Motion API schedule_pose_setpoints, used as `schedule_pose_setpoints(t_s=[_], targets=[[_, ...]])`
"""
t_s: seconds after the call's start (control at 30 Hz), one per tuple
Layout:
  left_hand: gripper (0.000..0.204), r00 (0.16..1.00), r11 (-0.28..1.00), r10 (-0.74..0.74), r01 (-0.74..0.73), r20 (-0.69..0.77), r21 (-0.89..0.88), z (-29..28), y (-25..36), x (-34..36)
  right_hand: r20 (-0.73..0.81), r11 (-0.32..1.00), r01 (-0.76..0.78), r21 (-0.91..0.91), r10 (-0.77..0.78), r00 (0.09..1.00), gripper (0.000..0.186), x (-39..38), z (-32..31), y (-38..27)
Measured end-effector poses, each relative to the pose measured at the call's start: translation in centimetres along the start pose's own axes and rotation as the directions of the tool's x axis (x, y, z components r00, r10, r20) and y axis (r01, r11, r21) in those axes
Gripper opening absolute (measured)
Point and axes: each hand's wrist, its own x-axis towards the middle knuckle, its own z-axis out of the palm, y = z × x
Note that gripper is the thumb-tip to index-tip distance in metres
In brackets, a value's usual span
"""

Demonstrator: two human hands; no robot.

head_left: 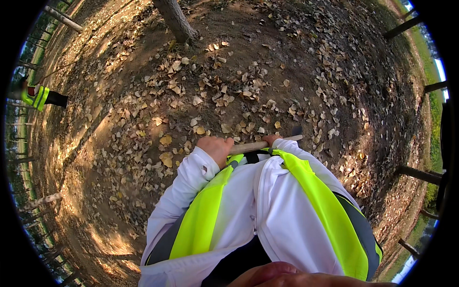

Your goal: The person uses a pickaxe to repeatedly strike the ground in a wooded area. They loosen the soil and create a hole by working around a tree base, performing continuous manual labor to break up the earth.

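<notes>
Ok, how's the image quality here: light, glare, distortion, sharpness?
Head view: fisheye bending splays the tree trunks along the rim, inside a black border; head view: sunlight dapples the leaf-strewn ground, mixed with shade; head view: the sky at the right edge looks washed out; head view: the left hand and wooden handle look fairly sharp.

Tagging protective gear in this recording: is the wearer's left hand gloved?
No, the left hand shows bare skin from its knuckles down to the white sleeve, closed on the wooden handle.
</notes>
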Motion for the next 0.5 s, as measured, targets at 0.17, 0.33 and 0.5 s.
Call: schedule_pose_setpoints(t_s=[0.17, 0.33, 0.5], targets=[[0.019, 0.997, 0.997, 0.062, -0.063, -0.043, -0.033, 0.0, -0.3, -0.3, -0.009, 0.999, -0.028, 0.018, 0.029, 1.000, 0.043, -0.5, 0.0, -0.7], [0.015, 0.993, 0.995, 0.093, -0.096, -0.066, -0.038, 0.0, -0.7, -0.4, -0.007, 0.999, -0.045, 0.012, 0.045, 0.999, 0.043, -1.0, -0.6, -1.7], [0.014, 0.992, 0.993, 0.113, -0.115, -0.056, -0.032, 0.4, -1.1, -0.2, -0.018, 0.998, -0.066, -0.007, 0.066, 0.998, 0.045, -1.2, -0.8, -2.3]])
